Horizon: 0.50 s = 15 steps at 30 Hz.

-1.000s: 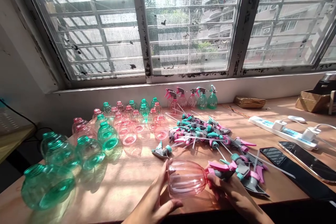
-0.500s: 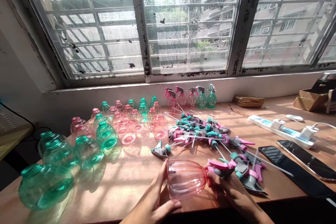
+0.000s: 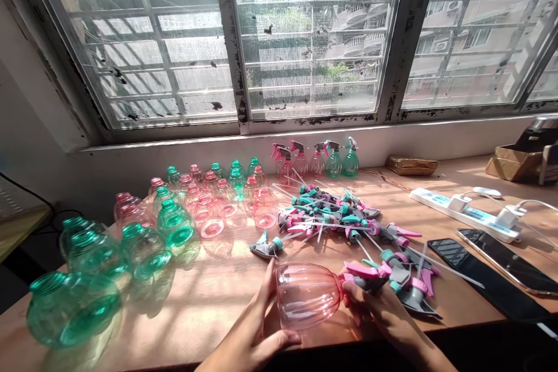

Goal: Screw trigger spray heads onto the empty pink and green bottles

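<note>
Pink bottle (image 3: 308,296) held sideways, left hand (image 3: 255,328) gripping its base end, right hand (image 3: 377,309) clamped around the sprayer (image 3: 361,269).

No legible text, label, brand or number. Any marks on power strip (image 3: 478,219), or phones (image 3: 508,260) beside it, too small to read.

Pink bottle (image 3: 307,296) partly hidden, forearms (image 3: 421,349) cropped
</note>
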Each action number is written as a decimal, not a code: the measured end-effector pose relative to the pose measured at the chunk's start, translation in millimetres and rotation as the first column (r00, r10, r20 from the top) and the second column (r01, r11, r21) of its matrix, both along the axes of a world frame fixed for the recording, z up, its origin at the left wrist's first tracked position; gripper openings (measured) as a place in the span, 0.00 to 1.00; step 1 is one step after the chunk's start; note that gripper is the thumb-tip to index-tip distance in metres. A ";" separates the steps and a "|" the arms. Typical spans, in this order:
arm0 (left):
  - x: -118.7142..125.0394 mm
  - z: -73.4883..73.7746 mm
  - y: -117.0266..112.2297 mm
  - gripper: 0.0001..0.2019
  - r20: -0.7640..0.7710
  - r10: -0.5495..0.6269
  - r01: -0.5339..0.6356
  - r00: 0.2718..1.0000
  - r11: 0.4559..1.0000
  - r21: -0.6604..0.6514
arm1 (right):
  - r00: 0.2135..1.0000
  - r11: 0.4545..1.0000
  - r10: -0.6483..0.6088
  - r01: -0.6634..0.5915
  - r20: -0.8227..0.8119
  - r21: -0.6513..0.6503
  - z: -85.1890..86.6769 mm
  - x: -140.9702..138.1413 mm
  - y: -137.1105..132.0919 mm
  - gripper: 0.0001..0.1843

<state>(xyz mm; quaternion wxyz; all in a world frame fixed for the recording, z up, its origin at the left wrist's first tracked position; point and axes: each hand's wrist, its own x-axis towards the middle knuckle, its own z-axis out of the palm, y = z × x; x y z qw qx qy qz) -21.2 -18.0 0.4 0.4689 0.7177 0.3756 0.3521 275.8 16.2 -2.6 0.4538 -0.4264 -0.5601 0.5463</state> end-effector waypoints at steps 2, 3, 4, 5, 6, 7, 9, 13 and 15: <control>-0.6 2.1 -1.1 0.45 -0.051 -0.005 0.008 0.999 0.999 0.054 | 1.000 1.000 -0.004 0.004 -0.009 -0.005 -0.8 0.8 0.1 0.28; -1.1 2.7 -1.4 0.44 -0.079 -0.007 0.014 0.997 0.996 0.085 | 1.000 1.000 -0.006 0.006 -0.018 -0.007 -1.1 1.2 0.1 0.28; -1.5 3.0 -1.4 0.44 -0.102 -0.012 0.024 0.995 0.993 0.115 | 1.000 1.000 -0.003 0.003 -0.029 -0.007 -1.1 1.4 0.0 0.28; -1.8 2.9 -1.1 0.44 -0.114 -0.011 0.027 0.993 0.990 0.138 | 0.999 1.000 0.007 -0.007 -0.039 -0.001 -0.9 1.5 -0.2 0.27; -1.8 2.6 -0.6 0.44 -0.124 -0.002 0.021 0.992 0.988 0.153 | 0.999 1.000 0.017 -0.017 -0.041 0.003 -0.4 1.5 -0.3 0.27; -1.7 2.0 0.0 0.43 -0.132 0.015 0.007 0.991 0.987 0.161 | 0.999 1.000 0.025 -0.025 -0.038 0.003 0.3 1.4 -0.3 0.27; -0.9 0.3 1.5 0.43 -0.132 0.043 -0.020 0.990 0.985 0.170 | 0.999 0.999 0.032 -0.032 -0.022 0.000 1.6 1.3 -0.2 0.27; 0.7 -1.5 1.8 0.50 -0.076 0.005 0.003 0.997 0.994 0.110 | 0.999 0.999 0.039 -0.039 -0.013 0.001 3.7 1.0 0.0 0.26; 0.4 -0.6 0.3 0.49 -0.080 0.015 -0.011 0.997 0.999 0.053 | 1.000 1.000 0.029 -0.029 -0.009 -0.009 4.3 0.7 -0.5 0.26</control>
